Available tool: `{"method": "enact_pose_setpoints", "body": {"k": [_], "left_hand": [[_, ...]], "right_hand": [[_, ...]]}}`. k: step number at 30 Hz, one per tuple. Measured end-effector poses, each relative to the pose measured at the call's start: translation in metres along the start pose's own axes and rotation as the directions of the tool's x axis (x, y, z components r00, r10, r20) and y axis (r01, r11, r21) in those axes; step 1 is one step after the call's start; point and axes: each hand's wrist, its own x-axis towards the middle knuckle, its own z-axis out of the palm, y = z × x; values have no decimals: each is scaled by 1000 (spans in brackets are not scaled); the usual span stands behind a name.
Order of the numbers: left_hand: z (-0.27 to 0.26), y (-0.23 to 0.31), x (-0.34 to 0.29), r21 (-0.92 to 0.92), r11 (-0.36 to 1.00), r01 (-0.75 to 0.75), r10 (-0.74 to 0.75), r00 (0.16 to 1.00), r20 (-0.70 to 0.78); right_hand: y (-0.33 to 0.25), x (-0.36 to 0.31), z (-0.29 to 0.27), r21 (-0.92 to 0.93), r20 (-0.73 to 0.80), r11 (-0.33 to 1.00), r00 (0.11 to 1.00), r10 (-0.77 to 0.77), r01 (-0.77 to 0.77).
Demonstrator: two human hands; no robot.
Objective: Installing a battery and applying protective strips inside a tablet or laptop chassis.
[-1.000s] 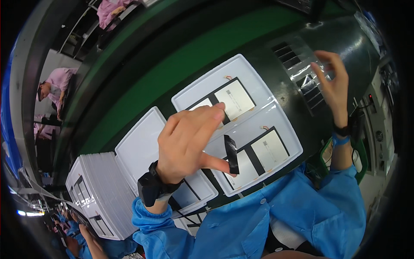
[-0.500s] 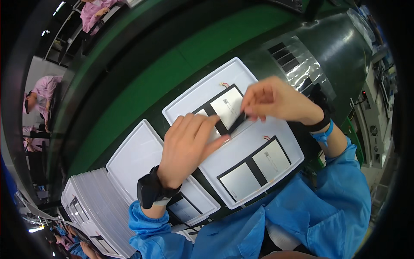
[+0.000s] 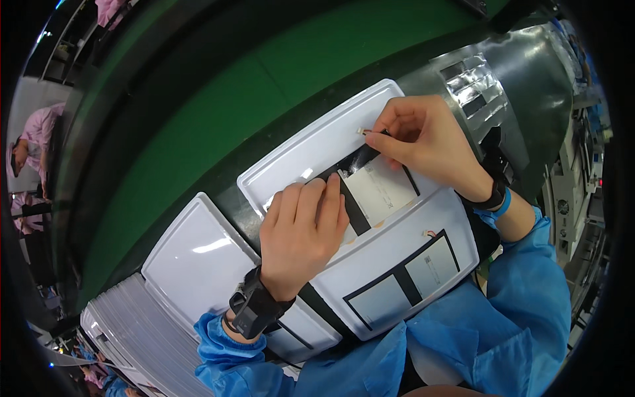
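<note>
1. Lower right of centre: a two-cell pack (image 3: 403, 281) lies flat in the near half of the white tray (image 3: 291, 162).
2. Centre: the left hand (image 3: 304, 228) is palm down, fingers outstretched and lightly curved over a second pack (image 3: 380, 195), wrapped around nothing visible; its index fingertip rests by that pack's dark upper edge.
3. Just above centre: a glossy black strip (image 3: 360, 159) runs along that edge between the hands. It looks light, thin, flexible and probably tacky, so it may crease; hold it by its extreme ends.
4. Right of the strip: the right hand (image 3: 430, 142) has thumb and index finger nearly closed, apparently pinching the strip's end. The small connector (image 3: 362, 131) beside them looks fragile.
5. Upper right: a shiny film sheet (image 3: 479, 92) lies on the green table (image 3: 218, 126).
</note>
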Motion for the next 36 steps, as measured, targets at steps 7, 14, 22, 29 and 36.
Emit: {"method": "enact_pose_setpoints", "body": {"k": [7, 14, 22, 29, 36], "left_hand": [[-1, -1, 0, 24, 1000, 2, -3, 999, 43], [-3, 1, 1, 12, 1000, 19, -20, 997, 75], [-2, 0, 1, 18, 1000, 22, -24, 997, 80], [-2, 1, 0, 35, 999, 20, -23, 997, 79], [-3, 2, 2, 32, 999, 27, -31, 992, 124]], "right_hand": [[7, -6, 5, -17, -49, 999, 998, -41, 40], [8, -7, 6, -50, -74, 998, 996, -39, 36], [7, -5, 5, -24, -70, 1000, 997, -18, 16], [7, -5, 6, -32, -82, 999, 996, -33, 31], [7, -5, 6, -60, -75, 998, 997, -20, 16]]}}
